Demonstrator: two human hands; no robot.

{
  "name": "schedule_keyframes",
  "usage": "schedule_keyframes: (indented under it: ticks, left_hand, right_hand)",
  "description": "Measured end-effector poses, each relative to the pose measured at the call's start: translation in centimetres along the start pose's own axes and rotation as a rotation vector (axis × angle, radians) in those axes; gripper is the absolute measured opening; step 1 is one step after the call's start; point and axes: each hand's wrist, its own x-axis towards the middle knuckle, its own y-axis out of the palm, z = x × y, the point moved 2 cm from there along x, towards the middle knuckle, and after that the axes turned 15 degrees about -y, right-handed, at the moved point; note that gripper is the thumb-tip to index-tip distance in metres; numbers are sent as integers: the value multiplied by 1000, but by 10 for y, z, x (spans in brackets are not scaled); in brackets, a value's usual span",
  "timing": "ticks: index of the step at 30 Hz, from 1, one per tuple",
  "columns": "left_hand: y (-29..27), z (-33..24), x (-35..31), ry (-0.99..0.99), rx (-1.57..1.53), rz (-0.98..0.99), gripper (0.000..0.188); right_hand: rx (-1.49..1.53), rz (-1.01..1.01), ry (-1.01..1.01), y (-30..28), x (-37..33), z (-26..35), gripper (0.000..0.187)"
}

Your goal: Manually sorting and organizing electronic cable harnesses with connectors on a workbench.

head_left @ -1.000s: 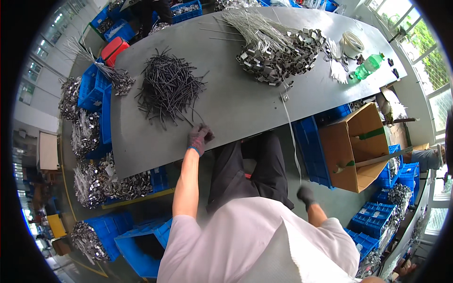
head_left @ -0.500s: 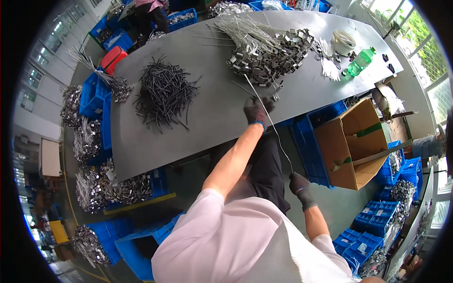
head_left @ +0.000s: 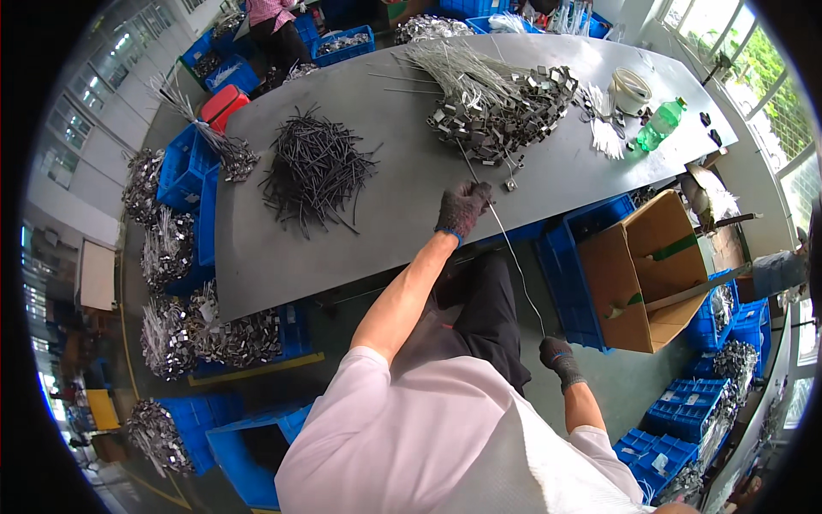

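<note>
From close above the wearer's pale shirt point(head_left: 385, 437), the fisheye head view looks down and forward over the grey table point(head_left: 398, 171), farther off

No text, number or sign is legible. The pale patch point(head_left: 659, 463) on the lower-right blue crate point(head_left: 642, 451) is unreadable.

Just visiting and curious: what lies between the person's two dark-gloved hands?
A thin white cord runs from the left hand to the right hand, as the head view shows.

L grip point(head_left: 463, 208) fwd, curled, R grip point(head_left: 558, 353) low, curled (both gloved)
</note>
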Motion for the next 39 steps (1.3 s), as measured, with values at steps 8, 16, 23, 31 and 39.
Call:
schedule_keyframes:
  ticks: [8, 16, 23, 31, 39]
  left_hand:
    - [13, 40, -38, 150, 285, -71, 37]
    - [-24, 54, -51, 161, 63, -111, 30]
    - [-132, 22, 55, -136, 598, -24, 37]
    - [-250, 6, 25, -295, 1034, -766, 41]
    - [-305, 42, 22, -549, 1208, -787, 33]
  right_hand:
    - [757, -919, -464, -221, 50, 188, 32]
    - [1305, -850, -488, -197, 203, 219, 47]
    - [1106, -1099, -294, -271, 216, 235, 28]
    - [246, -733, 119, -300, 295, 142, 40]
    - [1572, -794, -359, -252, 269, 145, 27]
